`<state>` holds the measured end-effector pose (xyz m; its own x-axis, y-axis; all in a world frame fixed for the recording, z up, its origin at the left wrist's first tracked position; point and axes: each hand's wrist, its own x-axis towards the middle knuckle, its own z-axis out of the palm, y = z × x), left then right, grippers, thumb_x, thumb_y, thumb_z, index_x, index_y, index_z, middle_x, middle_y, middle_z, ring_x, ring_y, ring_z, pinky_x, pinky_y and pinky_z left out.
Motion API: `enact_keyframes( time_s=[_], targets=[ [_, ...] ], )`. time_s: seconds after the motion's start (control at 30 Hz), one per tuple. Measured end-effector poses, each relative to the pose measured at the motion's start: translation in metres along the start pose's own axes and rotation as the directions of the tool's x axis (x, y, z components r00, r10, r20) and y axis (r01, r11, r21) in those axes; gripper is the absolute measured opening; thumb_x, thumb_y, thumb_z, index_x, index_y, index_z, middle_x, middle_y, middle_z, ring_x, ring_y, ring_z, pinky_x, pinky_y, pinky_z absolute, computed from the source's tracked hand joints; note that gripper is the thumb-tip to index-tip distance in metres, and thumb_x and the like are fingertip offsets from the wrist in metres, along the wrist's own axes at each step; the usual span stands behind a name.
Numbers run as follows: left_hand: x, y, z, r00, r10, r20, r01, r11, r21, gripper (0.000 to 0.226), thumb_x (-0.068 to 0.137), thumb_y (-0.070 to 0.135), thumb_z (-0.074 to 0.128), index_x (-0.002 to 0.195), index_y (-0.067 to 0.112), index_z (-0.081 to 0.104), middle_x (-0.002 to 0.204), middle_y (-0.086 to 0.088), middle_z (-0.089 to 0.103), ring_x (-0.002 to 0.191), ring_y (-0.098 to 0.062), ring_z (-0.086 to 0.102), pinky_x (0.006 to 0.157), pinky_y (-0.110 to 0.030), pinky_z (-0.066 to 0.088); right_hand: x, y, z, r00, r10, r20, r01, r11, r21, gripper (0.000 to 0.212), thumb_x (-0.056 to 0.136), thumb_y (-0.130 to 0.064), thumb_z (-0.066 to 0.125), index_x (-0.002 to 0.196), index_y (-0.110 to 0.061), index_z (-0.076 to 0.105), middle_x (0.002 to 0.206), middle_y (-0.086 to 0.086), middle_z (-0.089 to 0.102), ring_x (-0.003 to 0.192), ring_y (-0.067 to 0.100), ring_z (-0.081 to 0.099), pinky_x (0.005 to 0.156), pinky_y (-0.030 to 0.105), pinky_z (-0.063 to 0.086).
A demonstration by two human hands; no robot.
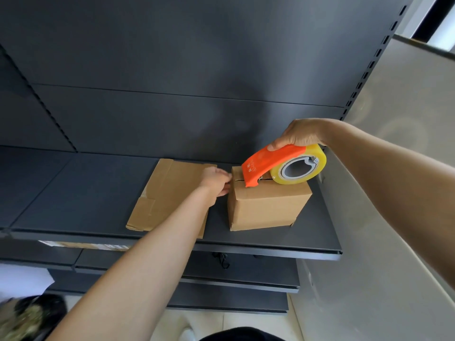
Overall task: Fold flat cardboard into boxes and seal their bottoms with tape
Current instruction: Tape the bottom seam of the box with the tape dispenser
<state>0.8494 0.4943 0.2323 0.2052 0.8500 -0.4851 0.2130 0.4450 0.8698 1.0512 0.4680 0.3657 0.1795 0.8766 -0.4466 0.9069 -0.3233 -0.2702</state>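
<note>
Head view: the cardboard box [266, 207] stands near the shelf's [73, 193] right end. The right hand [299, 135] curls round the orange tape dispenser [266, 163], whose mouth rests on the box top. The left hand [216, 179] pinches the box's upper left edge. The flat cardboard [167, 193] lies just beside it.

Shop or stockroom, most likely. Dark grey metal store shelving [73, 193] with slotted uprights [366, 72], flat back panels [197, 57], lower shelves [234, 276] below. Flat cardboard [170, 190] and a box [266, 207] sit on the shelf. Pale tiled floor [246, 321], plain grey wall [394, 217] at right.
</note>
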Motion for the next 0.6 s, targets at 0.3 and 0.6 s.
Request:
enact_keyframes(
  time_s=[0.3, 0.6],
  targets=[
    [0.005, -0.005, 0.022, 0.976, 0.203, 0.073, -0.21, 0.972, 0.106, 0.045, 0.1, 0.015, 0.048, 0.144, 0.017, 0.039, 0.148, -0.009, 0.039, 0.135, -0.021, 0.038, 0.109, -0.033, 0.034, 0.0, 0.005, -0.001, 1.0, -0.012, 0.001, 0.012, 1.0, 0.011, 0.058, 0.074, -0.068, 0.062, 0.094, -0.014, 0.069, 0.096, 0.007, 0.072, 0.087, 0.024, 0.068, 0.088, 0.038, 0.052],
    [-0.005, -0.012, 0.043, 0.966, 0.257, -0.014, -0.257, 0.965, -0.046, 0.016, 0.098, 0.032, 0.048, 0.104, 0.029, 0.063, 0.117, -0.005, 0.066, 0.109, -0.022, 0.061, 0.09, -0.026, 0.045, -0.008, 0.007, -0.004, 0.999, -0.025, 0.041, 0.025, 1.0, 0.007, 0.063, 0.063, -0.078, 0.059, 0.088, -0.02, 0.067, 0.095, 0.003, 0.071, 0.089, 0.023, 0.066, 0.092, 0.04, 0.05]
  ],
)
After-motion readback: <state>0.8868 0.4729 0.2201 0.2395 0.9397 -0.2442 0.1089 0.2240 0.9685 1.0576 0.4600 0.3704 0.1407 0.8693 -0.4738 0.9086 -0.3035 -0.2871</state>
